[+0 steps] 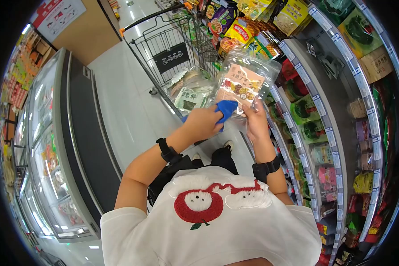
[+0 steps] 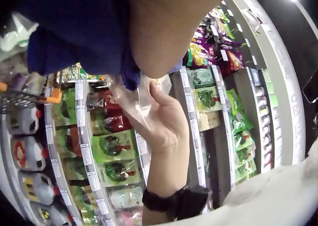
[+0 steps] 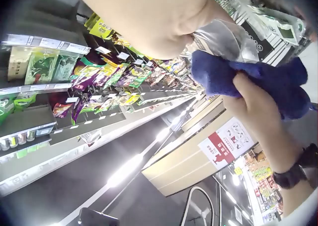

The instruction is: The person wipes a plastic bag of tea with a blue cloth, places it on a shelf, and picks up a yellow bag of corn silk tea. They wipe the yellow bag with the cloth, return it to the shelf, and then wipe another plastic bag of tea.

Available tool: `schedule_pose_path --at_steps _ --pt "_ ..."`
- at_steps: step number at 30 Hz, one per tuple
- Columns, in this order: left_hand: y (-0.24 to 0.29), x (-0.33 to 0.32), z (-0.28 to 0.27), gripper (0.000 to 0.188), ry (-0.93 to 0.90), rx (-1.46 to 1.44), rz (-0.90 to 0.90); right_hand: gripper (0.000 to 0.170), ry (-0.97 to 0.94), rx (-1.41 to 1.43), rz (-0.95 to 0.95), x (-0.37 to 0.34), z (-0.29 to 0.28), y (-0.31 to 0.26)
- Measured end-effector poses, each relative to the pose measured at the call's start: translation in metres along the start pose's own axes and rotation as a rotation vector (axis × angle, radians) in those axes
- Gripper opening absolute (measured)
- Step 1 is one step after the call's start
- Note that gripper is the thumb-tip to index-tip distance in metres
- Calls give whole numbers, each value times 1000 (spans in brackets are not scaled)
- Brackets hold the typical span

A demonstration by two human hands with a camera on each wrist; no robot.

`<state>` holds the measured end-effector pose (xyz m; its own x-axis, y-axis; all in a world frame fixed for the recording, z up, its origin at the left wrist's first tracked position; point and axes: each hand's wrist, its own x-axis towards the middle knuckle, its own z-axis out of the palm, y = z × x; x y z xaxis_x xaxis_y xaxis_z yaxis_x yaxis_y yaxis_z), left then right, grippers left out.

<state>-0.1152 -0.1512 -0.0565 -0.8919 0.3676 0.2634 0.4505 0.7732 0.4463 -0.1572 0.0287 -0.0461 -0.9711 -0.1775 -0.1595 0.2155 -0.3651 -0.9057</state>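
Clear pouch (image 1: 248, 84) with a peach label (image 1: 239, 77) is in the right hand (image 1: 256, 119), whose thumb presses the front near the lower edge, so the hold is a pinch; the other fingers are mostly hidden behind the plastic. Just beside it, the left hand (image 1: 204, 120) has its fingers curled closed around a bunched blue cloth (image 1: 227, 108), which overlaps the pouch's corner nearest that hand; how firmly the two touch I cannot tell. Behind the hands, each wrist wears a black band (image 1: 167, 150), above a white shirt (image 1: 244, 232). Ahead of the left hand stands a wire shopping cart (image 1: 166, 62), with a green-and-white packet (image 1: 193, 99) inside it. To the right of the right hand run shelves (image 1: 330, 88) holding green packets (image 1: 303, 108). Well to the left of the left hand, across the pale floor (image 1: 115, 84), stands a glass-doored cabinet (image 1: 82, 133)
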Motion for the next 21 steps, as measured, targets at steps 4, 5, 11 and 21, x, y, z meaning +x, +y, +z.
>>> schedule_pose_path --at_steps 4,5,11,21 --pt "-8 -8 8 26 0 -22 -66 47 -32 19 -11 11 -13 12" --pt "-11 -11 7 27 21 -23 -102 47 -20 39 -9 13 -18 17" --pt "-51 -23 1 47 -17 -660 -715 38 -81 51 138 18 -22 26" --pt "-99 -60 52 29 -331 -1461 -943 49 -272 14 476 36 -29 70"
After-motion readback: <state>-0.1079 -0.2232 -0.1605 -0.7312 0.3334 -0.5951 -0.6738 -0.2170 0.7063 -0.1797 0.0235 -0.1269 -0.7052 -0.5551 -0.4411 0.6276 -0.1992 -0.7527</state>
